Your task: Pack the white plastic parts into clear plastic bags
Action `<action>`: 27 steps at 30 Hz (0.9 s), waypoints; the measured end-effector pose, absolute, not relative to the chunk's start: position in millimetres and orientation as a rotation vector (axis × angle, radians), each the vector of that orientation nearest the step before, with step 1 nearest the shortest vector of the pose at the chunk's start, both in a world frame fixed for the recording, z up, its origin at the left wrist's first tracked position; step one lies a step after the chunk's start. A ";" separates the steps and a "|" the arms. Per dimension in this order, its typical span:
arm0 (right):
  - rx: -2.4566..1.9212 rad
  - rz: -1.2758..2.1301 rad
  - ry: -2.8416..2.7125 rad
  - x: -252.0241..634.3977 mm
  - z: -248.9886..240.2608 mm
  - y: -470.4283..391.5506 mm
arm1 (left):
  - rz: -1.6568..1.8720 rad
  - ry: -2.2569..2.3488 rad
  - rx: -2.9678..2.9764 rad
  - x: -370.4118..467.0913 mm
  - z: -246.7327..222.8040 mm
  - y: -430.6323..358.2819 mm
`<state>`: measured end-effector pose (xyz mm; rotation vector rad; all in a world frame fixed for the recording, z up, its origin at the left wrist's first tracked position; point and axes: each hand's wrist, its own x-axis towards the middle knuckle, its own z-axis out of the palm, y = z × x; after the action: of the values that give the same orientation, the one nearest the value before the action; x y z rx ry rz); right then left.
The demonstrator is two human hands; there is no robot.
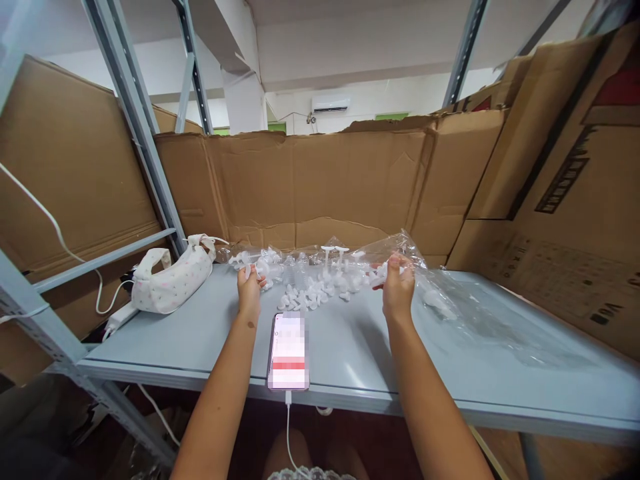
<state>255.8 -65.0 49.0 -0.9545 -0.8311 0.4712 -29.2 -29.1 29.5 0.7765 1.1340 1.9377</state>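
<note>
Biggest 1st: cardboard wall (320,180) across the back; below it the grey tabletop (345,367), w/ clear plastic film (480,320) crumpled along the rear & trailing out on the R side; loose pile of white plastic pieces (310,293) mid-table, in front of the cardboard, a few T-shaped ones (334,249) standing up at the back; patterned pouch (173,283) over on the L; phone (289,350) near the front edge, cable plugged in, just this side of the pile.

L hand (249,287) at the pile's L end, fingers curled, white bits at the tips; can't tell if it's pinching any; R hand (399,287) by the pile's R end, thumb pressed to fingers on a small white piece (381,274), film right behind.

Step in hand, my guess: picking/handling pcs. one or two at a time; next move prob. calls for a light fingertip grip, w/ film kept clear of the loose bits.
</note>
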 end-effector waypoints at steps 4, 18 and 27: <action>-0.944 0.502 -0.798 260.7 47.2 -62.8 | 1.902 1.220 0.843 -26.7 31.1 -32.0; -0.815 0.753 -1.054 245.1 50.5 -71.6 | 1.860 1.254 0.904 -22.5 34.9 -39.1; -0.873 0.650 -1.090 248.0 47.1 -67.6 | 1.843 1.277 0.881 -21.4 35.6 -38.6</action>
<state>248.0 -67.6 47.1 -0.8731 -1.0896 0.6498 -21.4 -38.6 35.6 0.8811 1.2773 1.8430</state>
